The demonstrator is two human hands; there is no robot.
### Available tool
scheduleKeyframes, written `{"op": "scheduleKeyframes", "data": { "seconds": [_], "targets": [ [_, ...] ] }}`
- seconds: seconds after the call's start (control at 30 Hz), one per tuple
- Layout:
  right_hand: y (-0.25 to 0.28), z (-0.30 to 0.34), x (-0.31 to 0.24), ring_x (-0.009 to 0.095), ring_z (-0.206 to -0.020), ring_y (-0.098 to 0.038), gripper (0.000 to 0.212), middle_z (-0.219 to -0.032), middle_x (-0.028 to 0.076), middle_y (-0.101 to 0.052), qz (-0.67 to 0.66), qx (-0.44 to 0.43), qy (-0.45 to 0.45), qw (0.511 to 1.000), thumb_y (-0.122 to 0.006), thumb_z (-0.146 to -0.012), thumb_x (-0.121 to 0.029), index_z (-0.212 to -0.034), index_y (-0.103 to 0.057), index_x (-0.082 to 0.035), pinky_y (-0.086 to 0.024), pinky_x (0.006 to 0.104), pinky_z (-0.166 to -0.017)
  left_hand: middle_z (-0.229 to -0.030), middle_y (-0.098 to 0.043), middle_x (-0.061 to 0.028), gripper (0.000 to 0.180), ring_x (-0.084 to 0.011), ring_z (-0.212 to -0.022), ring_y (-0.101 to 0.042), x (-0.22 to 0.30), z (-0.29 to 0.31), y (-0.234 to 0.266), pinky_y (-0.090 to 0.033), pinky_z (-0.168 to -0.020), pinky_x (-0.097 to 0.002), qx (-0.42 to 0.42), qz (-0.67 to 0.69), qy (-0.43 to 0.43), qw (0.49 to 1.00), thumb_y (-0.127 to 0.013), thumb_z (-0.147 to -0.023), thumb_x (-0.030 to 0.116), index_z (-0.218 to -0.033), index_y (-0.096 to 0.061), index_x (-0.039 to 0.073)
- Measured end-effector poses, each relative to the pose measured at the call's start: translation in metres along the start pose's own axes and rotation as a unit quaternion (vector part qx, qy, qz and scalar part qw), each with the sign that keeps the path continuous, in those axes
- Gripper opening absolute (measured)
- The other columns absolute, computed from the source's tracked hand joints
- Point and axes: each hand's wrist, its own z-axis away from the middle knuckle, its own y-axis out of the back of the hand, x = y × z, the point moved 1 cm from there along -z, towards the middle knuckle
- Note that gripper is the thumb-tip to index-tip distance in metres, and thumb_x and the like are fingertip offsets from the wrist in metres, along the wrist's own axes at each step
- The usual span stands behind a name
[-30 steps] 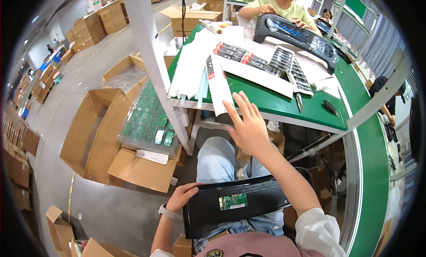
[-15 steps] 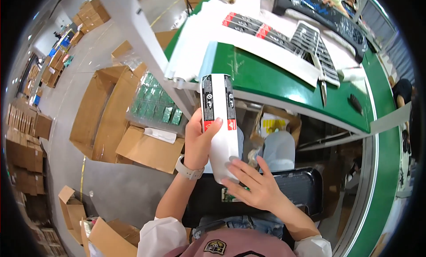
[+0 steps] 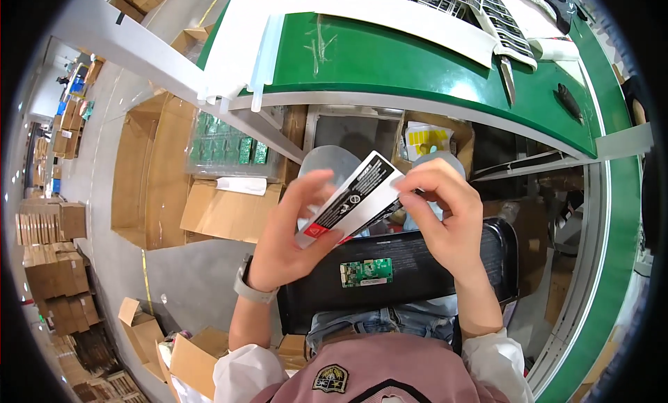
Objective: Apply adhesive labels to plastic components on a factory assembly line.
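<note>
A white sheet of black-and-red labels (image 3: pixel 351 203) is held up over my lap, tilted with its far end toward the right. My left hand (image 3: pixel 289 229) grips the near end, thumb on the front face by the red part. At the far right corner, the fingers of my right hand (image 3: pixel 449 212) pinch the sheet's edge. Below both hands a small green circuit board (image 3: pixel 367 272) lies on the black tray (image 3: pixel 435 264) across my lap.
Ahead is a green-topped table (image 3: pixel 390 52) with white label sheets, a utility knife (image 3: pixel 506 79) and a black object (image 3: pixel 568 101). Left of me stand open cardboard boxes (image 3: pixel 167 180) and a clear pack of green boards (image 3: pixel 223 146). A white post (image 3: pixel 132 38) rises at the left.
The label sheet has come down and tilted rightward. My right hand has moved up from its lower end to pinch its far corner. The circuit board now shows fully.
</note>
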Motion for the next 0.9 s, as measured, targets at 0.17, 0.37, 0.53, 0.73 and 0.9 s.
{"op": "scheduleKeyframes", "data": {
  "seconds": [0.17, 0.37, 0.53, 0.73, 0.9],
  "targets": [
    [-0.009, 0.006, -0.01, 0.011, -0.082, -0.064, 0.029, -0.094, 0.006, -0.066, -0.151, 0.047, -0.119, 0.98, -0.069, -0.081, 0.006, -0.108, -0.064, -0.001, -0.051, 0.0237, -0.066, -0.137, -0.05, -0.0194, 0.062, -0.0357, -0.118, -0.055, 0.022, -0.014, -0.012, -0.048, -0.096, -0.0386, 0.03, -0.137, -0.19, 0.972, -0.074, -0.073, 0.001, -0.131, -0.053, 0.003],
    [0.003, 0.012, -0.015, 0.012, -0.086, -0.066, 0.033, -0.099, 0.007, -0.068, -0.113, 0.027, -0.081, 0.99, -0.073, -0.08, 0.003, -0.111, -0.064, -0.001, -0.052, 0.0228, -0.068, -0.116, -0.063, -0.0145, 0.043, -0.0318, -0.095, -0.063, 0.018, -0.02, -0.017, -0.05, -0.08, -0.0385, -0.04, -0.09, -0.14, 0.985, -0.071, -0.074, 0.001, -0.117, -0.065, 0.004],
    [0.007, 0.017, -0.012, 0.012, -0.086, -0.067, 0.034, -0.101, 0.008, -0.069, -0.143, 0.037, -0.072, 0.986, -0.074, -0.08, 0.003, -0.112, -0.065, -0.002, -0.053, 0.0229, -0.067, -0.107, -0.067, -0.0144, 0.039, -0.0316, -0.091, -0.065, 0.02, -0.032, -0.03, -0.051, -0.079, -0.0383, 0.003, -0.069, -0.229, 0.971, -0.074, -0.077, 0.006, -0.114, -0.065, 0.002],
    [0.01, 0.016, -0.014, 0.013, -0.078, -0.067, 0.035, -0.093, 0.008, -0.07, -0.128, 0.01, -0.08, 0.989, -0.074, -0.077, 0.005, -0.11, -0.065, -0.003, -0.053, 0.0255, -0.064, -0.094, -0.068, -0.0102, 0.047, -0.0292, -0.078, -0.064, 0.016, -0.028, -0.03, -0.05, -0.07, -0.0373, -0.036, -0.019, -0.211, 0.977, -0.077, -0.071, 0.004, -0.116, -0.065, 0.005],
    [0.015, 0.018, -0.02, 0.017, -0.069, -0.064, 0.036, -0.084, 0.01, -0.066, -0.012, -0.005, -0.05, 0.999, -0.073, -0.072, 0.007, -0.106, -0.066, -0.003, -0.051, 0.0281, -0.061, -0.083, -0.064, -0.0061, 0.04, -0.0218, -0.062, -0.055, 0.023, -0.023, -0.03, -0.044, -0.05, -0.0321, 0.029, -0.161, -0.238, 0.957, -0.079, -0.067, 0.004, -0.106, -0.068, 0.004]
  ]
}}
